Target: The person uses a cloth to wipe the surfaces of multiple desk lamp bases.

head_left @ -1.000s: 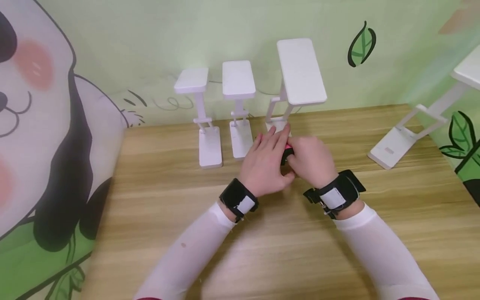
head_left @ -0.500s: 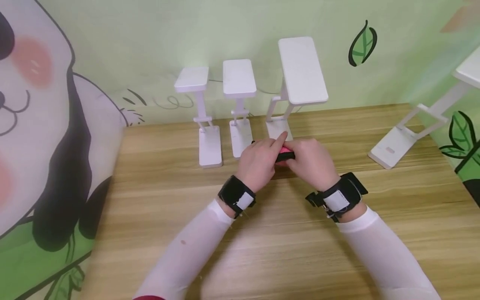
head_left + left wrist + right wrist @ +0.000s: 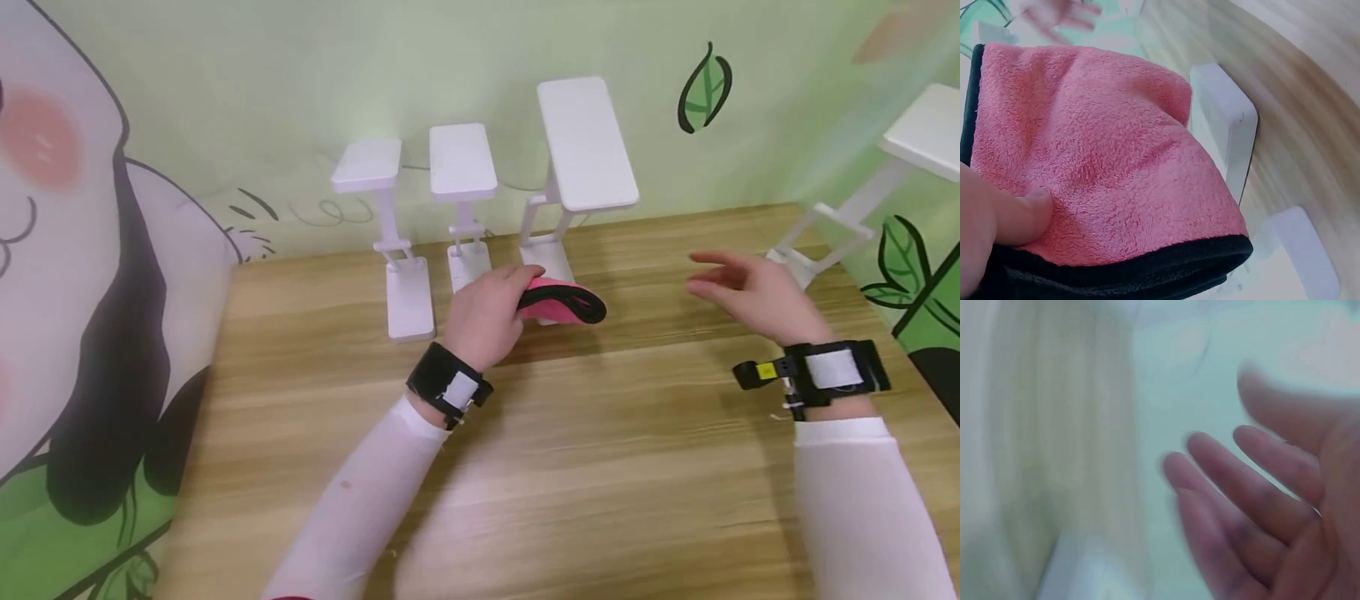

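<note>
With twelve o'clock toward the wall (image 3: 300,100) in the head view, we see the pink cloth (image 3: 546,312) at about three o'clock from the left hand (image 3: 486,317), which grips one end of it; in the left wrist view its thumb rests on the pink face. As we read it, the folded cloth's long axis runs roughly from nine to just past three, its black-edged loop pointing away from that hand. The right hand (image 3: 761,292) is well apart, so for it the cloth lies near nine; its fingers are loosely spread and hold nothing, and the left hand is plainly the nearer one. The relation that counts most, in our judgement, is that of cloth to the white base (image 3: 545,257) of the third lamp from the left (image 3: 588,146): the base shows near twelve o'clock from the cloth, its near part mostly hidden by it, and we cannot tell whether the two touch. Behind the right hand, at about one o'clock, we see the far-right lamp (image 3: 851,212).
</note>
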A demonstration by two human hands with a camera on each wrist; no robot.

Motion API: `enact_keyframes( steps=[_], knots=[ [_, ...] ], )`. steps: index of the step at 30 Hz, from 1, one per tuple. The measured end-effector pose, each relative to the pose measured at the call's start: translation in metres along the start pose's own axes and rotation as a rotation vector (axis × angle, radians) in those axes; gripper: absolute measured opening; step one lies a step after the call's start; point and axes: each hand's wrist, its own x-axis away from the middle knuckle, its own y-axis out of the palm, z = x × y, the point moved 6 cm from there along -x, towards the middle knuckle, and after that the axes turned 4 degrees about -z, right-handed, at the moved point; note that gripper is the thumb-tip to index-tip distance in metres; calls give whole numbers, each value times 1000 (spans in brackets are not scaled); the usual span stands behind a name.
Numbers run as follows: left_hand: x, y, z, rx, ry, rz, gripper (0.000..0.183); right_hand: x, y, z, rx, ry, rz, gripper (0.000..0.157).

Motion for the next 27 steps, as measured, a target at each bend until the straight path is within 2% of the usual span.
enact_keyframes(
  steps=[3, 5, 8, 10, 14, 16, 21, 27],
  knots=[
    [2, -1, -3, 36, -3, 9, 46, 14, -31, 62, 45, 176, 155, 59],
    [2, 0, -5, 45, -7, 8, 43, 25, -45, 97, 74, 279, 212, 62],
    [3, 1, -5, 41, -3, -1, 44, 35, -59, 134, 109, 408, 252, 72],
    [3, 2, -6, 35, -1, -16, 46, 38, -65, 148, 96, 454, 273, 77],
    [5, 4, -7, 20, -4, -35, 48, 30, -73, 157, 38, 451, 334, 77],
    [5, 5, -7, 20, -6, -38, 49, 23, -74, 157, 34, 434, 358, 71],
    [6, 5, -11, 25, -12, -34, 47, 9, -77, 155, 111, 414, 385, 52],
    [7, 2, -14, 17, -25, -24, 46, -1, -76, 147, 168, 384, 408, 43]
  ],
)
